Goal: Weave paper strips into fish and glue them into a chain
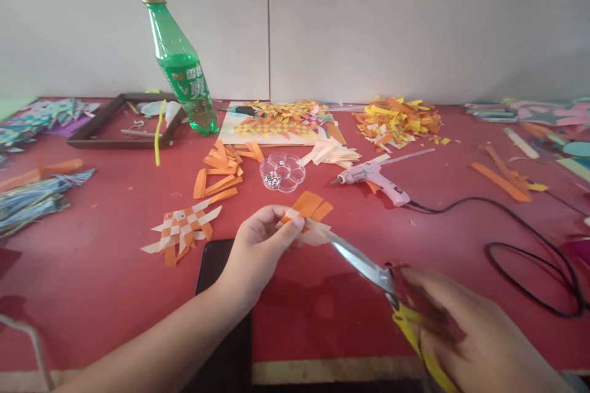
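Observation:
My left hand (pixel 260 245) pinches a small woven piece of orange and white paper strips (pixel 306 212) above the red table (pixel 115 270). My right hand (pixel 479 338) grips yellow-handled scissors (pixel 369 267) by the handles. The scissor blades point up and left, and their tips reach the lower edge of the woven piece. A finished woven orange and white paper shape (pixel 182 230) lies on the table to the left of my left hand.
A pink glue gun (pixel 375 177) with a black cord (pixel 530 245) lies right of centre. A clear flower-shaped bead box (pixel 282 172), loose orange strips (pixel 221 172), piles of paper scraps (pixel 396 120), a tilted green bottle (pixel 182 67), a wooden frame (pixel 99 135) and a dark phone (pixel 221 319) surround my hands.

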`<action>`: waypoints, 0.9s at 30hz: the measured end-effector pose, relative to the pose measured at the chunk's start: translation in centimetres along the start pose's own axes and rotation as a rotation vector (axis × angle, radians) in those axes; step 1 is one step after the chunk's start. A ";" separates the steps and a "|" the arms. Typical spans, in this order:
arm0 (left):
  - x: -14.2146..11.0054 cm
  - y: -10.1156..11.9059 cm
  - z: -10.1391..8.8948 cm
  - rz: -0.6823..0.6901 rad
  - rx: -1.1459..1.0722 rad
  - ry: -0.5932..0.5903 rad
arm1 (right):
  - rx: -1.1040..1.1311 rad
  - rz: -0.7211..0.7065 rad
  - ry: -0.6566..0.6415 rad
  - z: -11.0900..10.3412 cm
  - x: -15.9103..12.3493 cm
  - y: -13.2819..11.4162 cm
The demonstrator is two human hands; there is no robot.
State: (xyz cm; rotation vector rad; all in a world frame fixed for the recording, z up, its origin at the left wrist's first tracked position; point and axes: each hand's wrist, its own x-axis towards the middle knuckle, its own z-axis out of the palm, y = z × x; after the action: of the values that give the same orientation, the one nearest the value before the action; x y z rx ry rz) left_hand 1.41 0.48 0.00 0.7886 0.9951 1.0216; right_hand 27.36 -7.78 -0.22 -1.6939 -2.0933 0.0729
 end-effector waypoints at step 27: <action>-0.6 0.5 0.4 -0.002 -0.076 -0.132 | -0.245 -0.105 -0.005 -0.9 0.7 0.0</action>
State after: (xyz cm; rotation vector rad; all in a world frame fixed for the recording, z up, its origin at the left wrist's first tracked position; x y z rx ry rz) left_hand 1.56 0.09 0.75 0.7816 0.8389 0.9870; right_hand 27.58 -7.35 0.76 -1.7140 -2.2674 -0.2205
